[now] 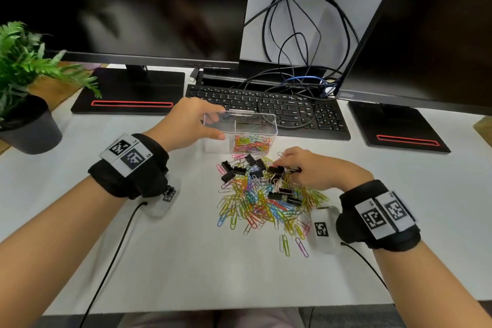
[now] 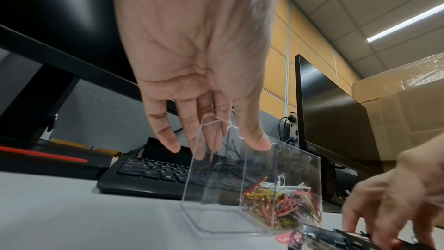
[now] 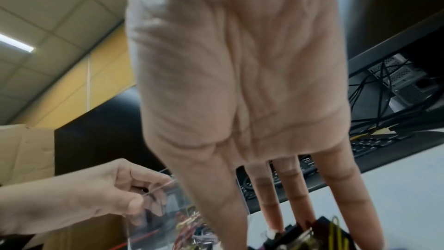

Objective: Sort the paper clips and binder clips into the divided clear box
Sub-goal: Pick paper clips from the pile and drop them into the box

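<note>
The clear divided box (image 1: 241, 125) stands in front of the keyboard. Its right compartment holds coloured paper clips (image 1: 251, 143); the left compartment looks bare. My left hand (image 1: 215, 125) grips the box's left end, thumb on the near wall and fingers over the rim, as the left wrist view shows at the box (image 2: 252, 187). A loose pile of paper clips (image 1: 261, 205) and several black binder clips (image 1: 234, 169) lies below the box. My right hand (image 1: 283, 165) reaches into the pile's top right, its fingertips (image 3: 273, 223) pinching binder clips (image 3: 302, 235).
A black keyboard (image 1: 279, 108) lies right behind the box under tangled cables (image 1: 300, 42). Two monitors on black bases (image 1: 127, 93) flank it. A potted plant (image 1: 24, 93) stands far left. White desk (image 1: 159, 261) stretches toward me.
</note>
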`<state>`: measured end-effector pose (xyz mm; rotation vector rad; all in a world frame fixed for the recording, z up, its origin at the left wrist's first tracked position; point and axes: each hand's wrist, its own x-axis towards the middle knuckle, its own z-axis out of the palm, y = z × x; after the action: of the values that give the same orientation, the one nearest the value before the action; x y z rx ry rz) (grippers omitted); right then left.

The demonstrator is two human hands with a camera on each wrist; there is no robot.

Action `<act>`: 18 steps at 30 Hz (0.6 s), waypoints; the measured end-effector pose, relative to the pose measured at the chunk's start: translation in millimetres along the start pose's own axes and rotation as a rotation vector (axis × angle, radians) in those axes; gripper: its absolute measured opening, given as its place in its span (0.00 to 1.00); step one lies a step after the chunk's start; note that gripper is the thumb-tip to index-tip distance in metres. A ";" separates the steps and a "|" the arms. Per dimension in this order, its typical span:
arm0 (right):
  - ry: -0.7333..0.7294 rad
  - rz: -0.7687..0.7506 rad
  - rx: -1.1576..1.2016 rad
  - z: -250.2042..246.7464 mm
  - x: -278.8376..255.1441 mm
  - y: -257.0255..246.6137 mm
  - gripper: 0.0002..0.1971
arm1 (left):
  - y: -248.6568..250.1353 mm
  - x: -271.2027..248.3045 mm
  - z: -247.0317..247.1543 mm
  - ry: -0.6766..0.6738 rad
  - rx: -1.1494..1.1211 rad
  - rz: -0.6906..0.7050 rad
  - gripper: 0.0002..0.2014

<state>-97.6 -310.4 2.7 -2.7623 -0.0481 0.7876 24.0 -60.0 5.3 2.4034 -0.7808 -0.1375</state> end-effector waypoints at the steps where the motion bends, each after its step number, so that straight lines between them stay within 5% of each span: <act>1: -0.007 -0.017 0.008 1.5 -4.9 0.6 0.25 | 0.1 0.2 0.5 -0.001 -0.001 0.003 0.32; 5: 0.087 -0.027 0.122 -0.5 -18.6 6.1 0.24 | 0.1 0.6 0.9 0.001 -0.006 -0.003 0.32; 9: 0.206 0.139 0.165 -6.4 -21.5 21.6 0.30 | -0.3 1.0 1.2 0.005 0.004 0.001 0.32; 12: 0.140 0.207 0.119 -5.8 -23.4 26.4 0.31 | -1.0 0.8 1.5 0.007 0.010 0.008 0.32; 18: 0.102 0.109 0.066 2.1 -30.5 19.0 0.25 | -1.5 1.3 0.5 0.003 0.019 0.015 0.32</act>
<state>-125.4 -331.4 11.6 -2.7569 0.1471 0.6607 25.6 -60.0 4.1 2.4142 -0.8023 -0.1214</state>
